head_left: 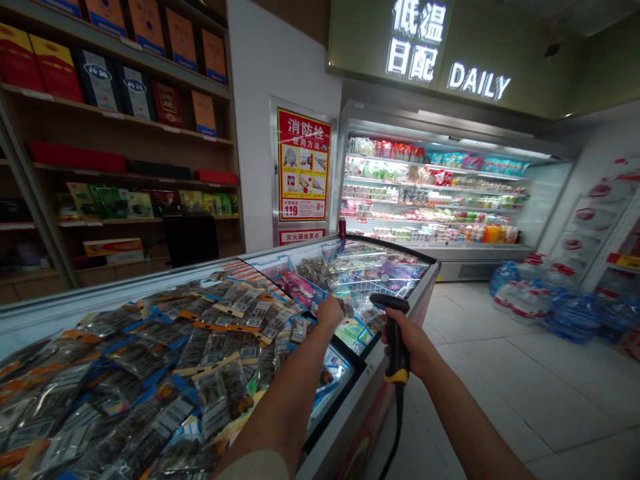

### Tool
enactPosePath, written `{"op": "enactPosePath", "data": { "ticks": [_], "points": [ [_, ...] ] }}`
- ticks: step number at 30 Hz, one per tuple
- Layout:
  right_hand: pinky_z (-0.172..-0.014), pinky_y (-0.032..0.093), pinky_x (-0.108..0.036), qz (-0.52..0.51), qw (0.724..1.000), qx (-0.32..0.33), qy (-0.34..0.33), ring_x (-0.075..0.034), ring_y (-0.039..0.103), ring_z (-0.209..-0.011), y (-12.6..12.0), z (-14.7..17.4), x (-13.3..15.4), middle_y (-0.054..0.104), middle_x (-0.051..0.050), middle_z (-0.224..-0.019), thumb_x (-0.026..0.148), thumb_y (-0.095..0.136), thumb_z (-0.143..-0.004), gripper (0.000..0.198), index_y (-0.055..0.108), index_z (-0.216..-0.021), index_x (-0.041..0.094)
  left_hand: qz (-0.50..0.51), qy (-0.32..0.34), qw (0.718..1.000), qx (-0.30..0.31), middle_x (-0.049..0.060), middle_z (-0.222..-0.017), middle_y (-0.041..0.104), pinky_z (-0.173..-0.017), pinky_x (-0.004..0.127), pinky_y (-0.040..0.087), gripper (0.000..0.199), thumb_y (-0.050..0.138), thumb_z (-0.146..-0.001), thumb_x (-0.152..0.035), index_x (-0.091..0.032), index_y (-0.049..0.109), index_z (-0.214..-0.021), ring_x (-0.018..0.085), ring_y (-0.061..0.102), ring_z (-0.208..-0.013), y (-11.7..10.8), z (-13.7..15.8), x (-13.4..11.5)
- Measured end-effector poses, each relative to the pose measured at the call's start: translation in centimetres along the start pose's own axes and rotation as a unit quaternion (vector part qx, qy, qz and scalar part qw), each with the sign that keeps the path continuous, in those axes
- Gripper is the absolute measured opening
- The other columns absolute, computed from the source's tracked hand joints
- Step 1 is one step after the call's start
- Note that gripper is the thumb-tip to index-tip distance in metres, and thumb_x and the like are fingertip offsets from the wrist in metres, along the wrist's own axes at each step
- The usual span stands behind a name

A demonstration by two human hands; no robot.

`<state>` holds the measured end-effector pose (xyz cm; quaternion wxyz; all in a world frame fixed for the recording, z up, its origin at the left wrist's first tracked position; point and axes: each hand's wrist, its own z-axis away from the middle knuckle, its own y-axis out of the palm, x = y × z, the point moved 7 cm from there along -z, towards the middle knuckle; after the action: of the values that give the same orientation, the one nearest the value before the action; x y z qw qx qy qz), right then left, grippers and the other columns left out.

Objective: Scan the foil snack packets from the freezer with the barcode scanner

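Note:
In my right hand point(419, 347) is a black barcode scanner point(397, 343) with a yellow band at its base, held upright over the chest freezer's near edge. Its cable point(399, 420) hangs down. My left hand point(330, 312) reaches over the freezer with its fingers curled closed; what they hold, if anything, is hidden. Below and left of that hand lie many clear food packets point(215, 387) with blue and orange edges, heaped on top of the freezer. Just beyond it, a green-and-white package point(353, 333) and a blue wire basket point(320, 293) show inside the freezer point(435, 267).
A dark red can point(343, 227) stands at the freezer's far rim. Shelves of boxed goods point(105, 80) rise at the left. A lit refrigerated display point(435, 253) stands at the back. Large water bottles point(575, 313) sit on the tiled floor point(500, 380) at right.

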<state>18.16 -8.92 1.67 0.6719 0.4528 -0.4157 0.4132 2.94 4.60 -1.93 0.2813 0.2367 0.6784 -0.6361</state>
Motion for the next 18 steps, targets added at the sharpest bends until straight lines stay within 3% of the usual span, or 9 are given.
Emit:
{"op": "enactPosePath", "data": {
  "ticks": [4,8,18],
  "points": [
    [-0.033,0.038,-0.02,-0.002,1.0,0.011,0.002,-0.008,0.047,-0.039,0.6,0.5,0.1,0.051,0.004,-0.049,0.036,0.057,-0.068,0.021,0.052,-0.071,0.016,0.161,-0.062,0.985,-0.003,0.013,-0.101,0.061,-0.075,0.03,0.042,0.026,0.054,-0.067,-0.009,-0.013,0.056,-0.093,0.024,0.055,-0.095,-0.3,-1.2,0.8],
    [-0.034,0.039,-0.02,-0.005,0.999,0.043,0.013,-0.008,0.047,-0.039,2.1,0.9,-0.1,0.05,0.004,-0.05,0.036,0.055,-0.07,0.02,0.052,-0.072,0.016,0.241,-0.077,0.967,-0.009,0.004,-0.096,0.062,-0.064,0.022,0.045,0.026,0.046,-0.077,-0.015,-0.021,0.054,-0.1,0.013,0.059,-0.082,-1.7,-2.0,1.5],
    [-0.033,0.037,-0.02,0.014,0.994,0.102,0.037,-0.008,0.045,-0.038,5.0,2.5,-0.7,0.049,0.004,-0.05,0.037,0.053,-0.071,0.022,0.051,-0.076,0.016,0.387,-0.072,0.917,-0.061,0.001,-0.082,0.061,-0.063,0.022,0.044,0.027,0.049,-0.074,-0.016,-0.024,0.054,-0.1,0.011,0.057,-0.074,-5.3,-2.6,4.1]
  ]
}}
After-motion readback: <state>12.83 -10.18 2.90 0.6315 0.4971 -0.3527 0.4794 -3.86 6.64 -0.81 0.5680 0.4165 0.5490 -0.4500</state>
